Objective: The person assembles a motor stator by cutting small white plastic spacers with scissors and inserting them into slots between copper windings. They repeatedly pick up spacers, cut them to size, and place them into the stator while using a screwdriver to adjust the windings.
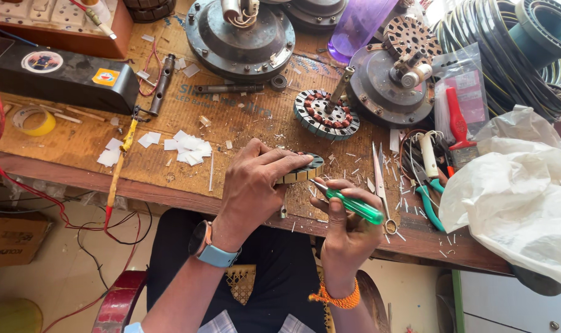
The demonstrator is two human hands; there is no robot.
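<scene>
While left fingers cover the stator, the screwdriver touches it.

Open bench surface lies at 9 to 10 o'clock of the left hand, broken only by scattered paper scraps and a yellow probe. At 12 o'clock a second stator and the motor housing block passage. At 3 o'clock of the right hand, scissors, pliers and a white plastic bag crowd the edge.
</scene>
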